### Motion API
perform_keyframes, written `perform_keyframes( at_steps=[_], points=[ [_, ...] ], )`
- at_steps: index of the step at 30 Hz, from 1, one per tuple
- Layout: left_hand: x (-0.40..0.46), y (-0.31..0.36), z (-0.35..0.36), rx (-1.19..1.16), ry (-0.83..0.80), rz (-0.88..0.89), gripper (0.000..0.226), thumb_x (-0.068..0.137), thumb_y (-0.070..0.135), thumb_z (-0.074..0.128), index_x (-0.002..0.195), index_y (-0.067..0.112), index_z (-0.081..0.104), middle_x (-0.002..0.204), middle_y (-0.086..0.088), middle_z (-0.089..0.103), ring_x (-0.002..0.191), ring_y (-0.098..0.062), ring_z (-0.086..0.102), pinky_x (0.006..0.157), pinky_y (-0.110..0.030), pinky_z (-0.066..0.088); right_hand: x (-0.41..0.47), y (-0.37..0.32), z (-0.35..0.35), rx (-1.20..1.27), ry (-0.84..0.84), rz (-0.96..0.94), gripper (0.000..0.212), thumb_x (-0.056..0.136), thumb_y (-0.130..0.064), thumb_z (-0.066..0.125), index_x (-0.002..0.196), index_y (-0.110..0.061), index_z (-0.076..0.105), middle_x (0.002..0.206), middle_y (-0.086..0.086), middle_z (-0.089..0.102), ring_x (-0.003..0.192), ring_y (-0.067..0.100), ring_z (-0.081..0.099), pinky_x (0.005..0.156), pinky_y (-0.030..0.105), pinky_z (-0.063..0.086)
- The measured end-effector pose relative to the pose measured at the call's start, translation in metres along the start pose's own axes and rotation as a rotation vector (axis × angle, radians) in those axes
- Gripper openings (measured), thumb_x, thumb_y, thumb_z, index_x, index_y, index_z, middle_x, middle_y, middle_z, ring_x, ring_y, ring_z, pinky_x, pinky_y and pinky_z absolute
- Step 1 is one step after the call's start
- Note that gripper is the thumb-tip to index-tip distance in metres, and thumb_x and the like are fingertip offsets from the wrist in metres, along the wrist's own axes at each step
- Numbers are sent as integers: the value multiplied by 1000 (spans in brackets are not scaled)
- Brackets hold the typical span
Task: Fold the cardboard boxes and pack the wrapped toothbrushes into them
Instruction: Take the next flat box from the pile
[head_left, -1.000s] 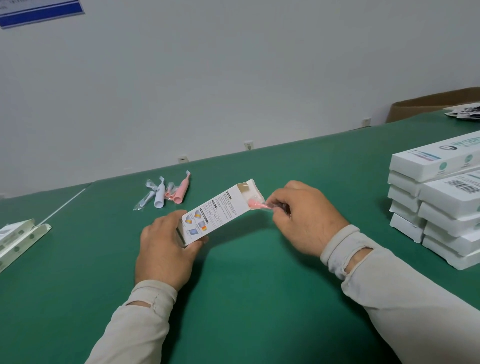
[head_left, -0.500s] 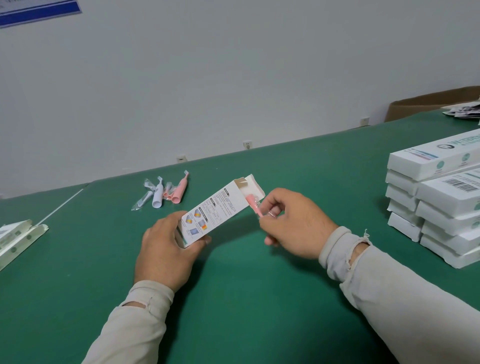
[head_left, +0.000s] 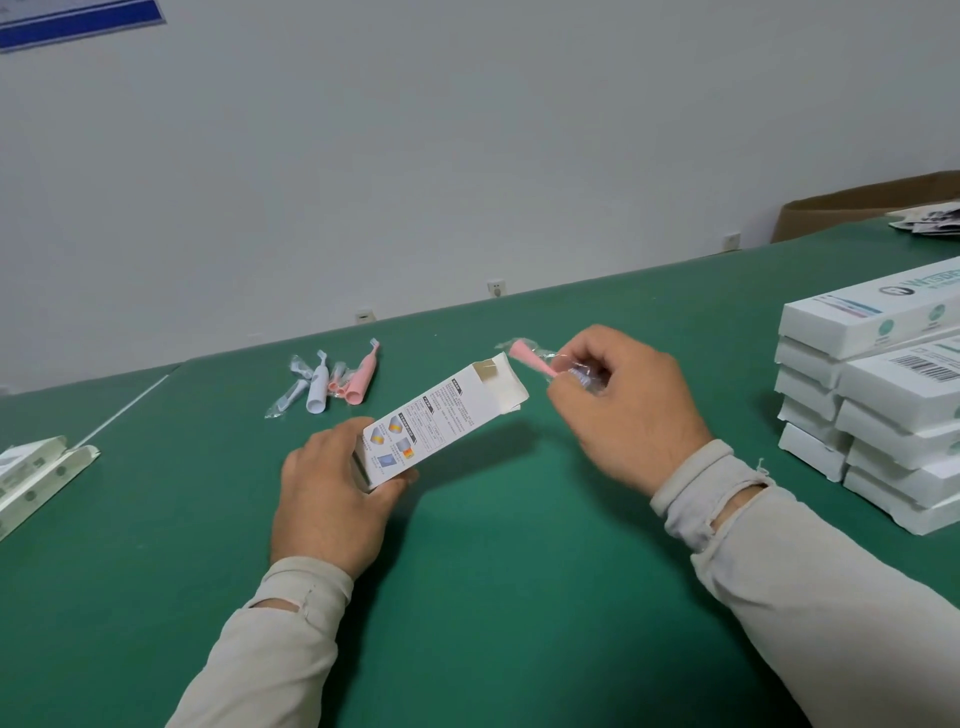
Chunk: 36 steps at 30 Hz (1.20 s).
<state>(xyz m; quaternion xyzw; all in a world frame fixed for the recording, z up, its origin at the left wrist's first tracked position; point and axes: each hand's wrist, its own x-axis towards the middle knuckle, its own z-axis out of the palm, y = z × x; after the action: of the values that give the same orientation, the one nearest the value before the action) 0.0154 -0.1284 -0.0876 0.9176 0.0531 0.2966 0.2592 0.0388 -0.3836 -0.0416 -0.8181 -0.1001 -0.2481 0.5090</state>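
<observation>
My left hand (head_left: 332, 499) grips the lower end of a white printed cardboard box (head_left: 441, 421), tilted up to the right with its top flaps open. My right hand (head_left: 623, 410) pinches a small pink toothbrush piece in clear wrap (head_left: 530, 356) just right of and slightly above the box's open mouth, clear of it. More wrapped pink and white toothbrush parts (head_left: 337, 384) lie together on the green table (head_left: 519, 597) behind the box.
A stack of closed white boxes (head_left: 878, 415) stands at the right. Flat unfolded boxes (head_left: 36, 473) lie at the left edge. A brown carton (head_left: 852, 208) and some printed papers (head_left: 930, 221) sit at the far right by the wall.
My right hand has lifted up and to the right, drawing the pink wrapped piece away from the box's opening. My left hand and the box have barely moved.
</observation>
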Motion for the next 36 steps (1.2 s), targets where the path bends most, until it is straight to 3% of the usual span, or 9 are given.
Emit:
perform_keyframes(
  at_steps=[4, 7, 11, 18, 25, 30, 36],
  points=[
    [0, 0, 0, 6, -3, -1, 48, 75, 33, 83, 118, 33, 61, 104, 13, 52, 109, -23, 45, 85, -31, 33, -3, -1, 0, -217, -119, -118, 3, 83, -25, 62, 81, -27, 61, 75, -13, 56, 62, 2, 47, 58, 24, 38],
    [1, 0, 0, 8, -4, -1, 48, 75, 33, 83, 118, 33, 61, 105, 12, 54, 110, -23, 45, 86, -31, 33, -4, -4, 0, -302, -199, -103, 3, 85, -25, 59, 84, -28, 61, 85, -11, 60, 72, 11, 53, 69, 32, 49],
    [1, -1, 0, 4, -26, 23, 47, 75, 31, 83, 117, 33, 62, 107, 10, 57, 109, -23, 46, 87, -27, 30, -4, -7, -2, -370, -226, -93, 8, 90, -24, 56, 87, -30, 59, 91, -9, 60, 84, 18, 58, 78, 37, 52],
    [-1, 1, 1, -58, -65, 104, 50, 72, 25, 85, 116, 34, 62, 106, 12, 55, 105, -17, 44, 87, -19, 26, 5, -2, -10, -468, -194, -28, 12, 96, -23, 51, 91, -31, 60, 96, -7, 59, 89, 22, 58, 81, 37, 51],
    [-2, 2, 4, -89, -104, 126, 53, 71, 26, 87, 117, 34, 62, 109, 12, 56, 105, -15, 45, 86, -18, 26, 8, 9, -13, -421, -222, 68, 14, 96, -22, 54, 88, -32, 61, 94, -11, 63, 78, 16, 59, 77, 34, 52],
    [0, 0, 4, -92, -78, 94, 51, 72, 27, 86, 113, 39, 59, 109, 9, 58, 107, -18, 47, 87, -20, 27, 7, 5, -18, -398, -246, -79, 12, 95, -22, 57, 91, -32, 61, 92, -12, 61, 84, 16, 57, 80, 34, 50],
    [0, -1, 3, -52, -101, 122, 49, 71, 28, 86, 113, 37, 62, 110, 11, 58, 107, -18, 46, 88, -21, 28, 4, 0, -12, -539, -247, -188, 12, 98, -26, 51, 99, -30, 62, 94, -9, 57, 93, 18, 53, 79, 33, 46]
  ],
)
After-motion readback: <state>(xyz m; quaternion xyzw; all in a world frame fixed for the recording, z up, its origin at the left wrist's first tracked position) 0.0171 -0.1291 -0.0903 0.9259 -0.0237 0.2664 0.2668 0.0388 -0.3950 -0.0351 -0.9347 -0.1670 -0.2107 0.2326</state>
